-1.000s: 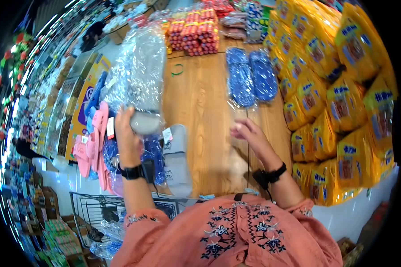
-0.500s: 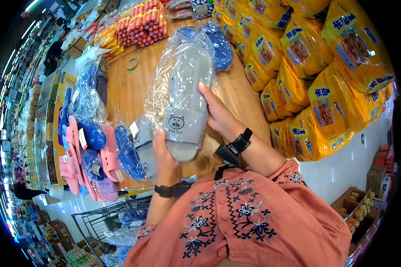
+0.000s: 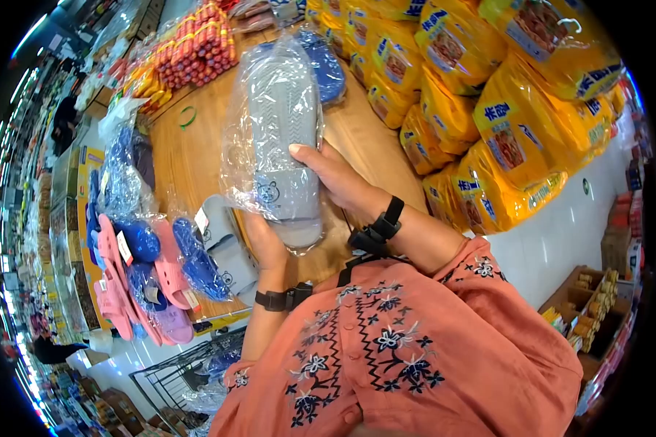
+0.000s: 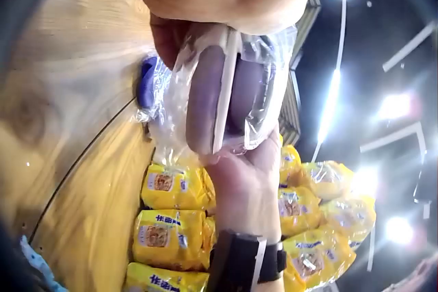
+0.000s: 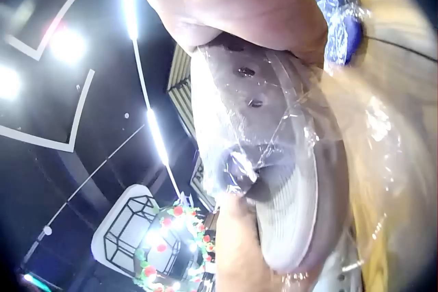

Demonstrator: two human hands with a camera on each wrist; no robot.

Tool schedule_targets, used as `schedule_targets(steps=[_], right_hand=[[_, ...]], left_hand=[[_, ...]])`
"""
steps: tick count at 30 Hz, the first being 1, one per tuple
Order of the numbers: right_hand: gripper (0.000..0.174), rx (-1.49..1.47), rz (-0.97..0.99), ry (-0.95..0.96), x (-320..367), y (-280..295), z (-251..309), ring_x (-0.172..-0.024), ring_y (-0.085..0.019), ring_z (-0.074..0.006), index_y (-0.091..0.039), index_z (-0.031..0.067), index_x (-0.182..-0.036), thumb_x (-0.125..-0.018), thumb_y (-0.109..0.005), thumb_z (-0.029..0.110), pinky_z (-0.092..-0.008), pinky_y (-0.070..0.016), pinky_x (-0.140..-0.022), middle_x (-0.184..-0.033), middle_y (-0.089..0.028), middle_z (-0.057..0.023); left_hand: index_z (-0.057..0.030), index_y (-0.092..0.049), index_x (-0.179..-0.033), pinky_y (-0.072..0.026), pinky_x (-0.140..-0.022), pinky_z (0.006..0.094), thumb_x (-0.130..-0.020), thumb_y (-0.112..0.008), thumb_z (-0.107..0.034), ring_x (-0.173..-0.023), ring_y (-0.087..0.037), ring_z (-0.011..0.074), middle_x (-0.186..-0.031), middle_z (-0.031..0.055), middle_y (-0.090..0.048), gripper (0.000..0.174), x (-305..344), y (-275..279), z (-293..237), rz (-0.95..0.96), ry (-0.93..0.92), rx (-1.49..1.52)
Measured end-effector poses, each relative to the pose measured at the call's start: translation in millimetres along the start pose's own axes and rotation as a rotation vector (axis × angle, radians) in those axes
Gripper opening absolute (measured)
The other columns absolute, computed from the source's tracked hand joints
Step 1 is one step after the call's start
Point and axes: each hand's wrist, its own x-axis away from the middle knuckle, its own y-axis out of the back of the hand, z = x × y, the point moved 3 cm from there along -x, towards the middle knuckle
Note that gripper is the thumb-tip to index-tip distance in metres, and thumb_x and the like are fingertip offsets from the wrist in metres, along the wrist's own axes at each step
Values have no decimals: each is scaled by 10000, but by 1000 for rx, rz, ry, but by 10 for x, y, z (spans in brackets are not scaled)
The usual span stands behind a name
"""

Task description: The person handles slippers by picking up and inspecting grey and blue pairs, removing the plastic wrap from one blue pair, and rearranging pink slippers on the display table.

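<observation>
A pair of grey slippers (image 3: 284,124) in a clear plastic bag is held up over the wooden table, a small bear face printed on the strap. My right hand (image 3: 335,171) grips the right side, thumb on top and fingers hidden underneath. At the lower left edge, my left hand (image 3: 266,240) holds the same package, its fingers mostly behind it. From the left wrist, the two slippers (image 4: 209,100) are seen end-on, pressed together in the bag, with the right hand (image 4: 243,175) beyond. Another grey pair (image 3: 229,247) lies on the table, left of my left hand.
Blue bagged slippers (image 3: 324,69) lie behind the held pair. Pink slippers (image 3: 171,262) and blue ones (image 3: 197,258) crowd the left edge. Yellow bags (image 3: 444,109) are stacked along the right. Red packaged sausages (image 3: 197,47) and a green ring (image 3: 187,116) are farther back. A wire cart (image 3: 189,371) stands below.
The bagged grey slippers have come from the left pile to the table's middle, and the right hand has joined the left on them. Over the last half second both hands stay on the package.
</observation>
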Motion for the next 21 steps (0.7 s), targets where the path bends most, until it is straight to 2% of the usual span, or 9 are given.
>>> schedule_targets(steps=[3,4,7,9,10,14,17,20,21], right_hand=[[631,127,-8,-80,100,162,184,-1146,-609,-173,-419,-10,-1456,-985,-648,342,-330,-476,-1033,-1300,-615,-87],[617,160,-45,-94,134,253,193,-1122,-613,-167,-435,-9,-1442,-980,-652,337,-322,-482,-1012,-1281,-620,-83],[579,261,-160,-135,296,555,236,-1065,-618,-168,-477,-19,-1384,-955,-670,317,-314,-499,-948,-1231,-631,-98],[558,340,-231,-167,450,741,324,-1047,-617,-193,-496,-41,-1323,-926,-690,300,-327,-510,-908,-1204,-632,-140],[564,473,-263,-155,520,785,431,-982,-639,-200,-521,-49,-1290,-901,-702,317,-327,-519,-837,-1153,-650,-138],[571,542,-392,-280,632,1315,188,-863,-654,-205,-555,-66,-1250,-877,-709,338,-336,-532,-770,-1032,-674,-144],[614,586,-382,-205,669,1517,82,-901,-655,-200,-534,-56,-1325,-880,-703,331,-320,-531,-798,-1080,-679,-145],[532,604,-366,-98,691,1489,143,-946,-628,-158,-565,-21,-1336,-933,-667,310,-291,-504,-856,-1081,-671,-83],[551,687,-401,-78,692,1514,150,-954,-629,-171,-555,-29,-1346,-931,-667,317,-301,-504,-872,-1089,-672,-98]], left_hand=[[37,-410,-1480,-367,-1146,387,-1104,-359,-332,-1336,-481,249,-1438,136,-510,530,44,-183,81,197,171,245],[30,-449,-1443,-470,-1052,388,-1081,-428,-310,-1231,-573,240,-1388,160,-540,497,45,-201,261,213,308,307],[17,-444,-1427,-567,-860,360,-1053,-502,-303,-1055,-656,222,-1288,157,-581,495,176,-214,433,482,667,245],[7,-458,-1392,-546,-734,311,-1018,-579,-292,-956,-655,188,-1200,122,-598,494,242,-270,496,490,686,236],[3,-465,-1375,-536,-672,286,-1001,-618,-286,-906,-655,170,-1157,104,-606,496,281,-303,523,495,698,232],[14,-411,-1440,-551,-689,297,-1010,-597,-299,-926,-660,192,-1145,113,-591,564,290,-476,526,595,695,166],[15,-349,-1497,-573,-685,320,-1016,-600,-333,-934,-668,207,-1194,137,-573,643,196,-662,588,702,671,140],[12,-302,-1540,-579,-691,321,-1004,-626,-374,-937,-666,201,-1214,136,-554,736,149,-879,487,771,647,95],[10,-290,-1550,-583,-693,321,-1000,-633,-385,-938,-668,202,-1220,137,-549,759,142,-948,538,794,641,93]])
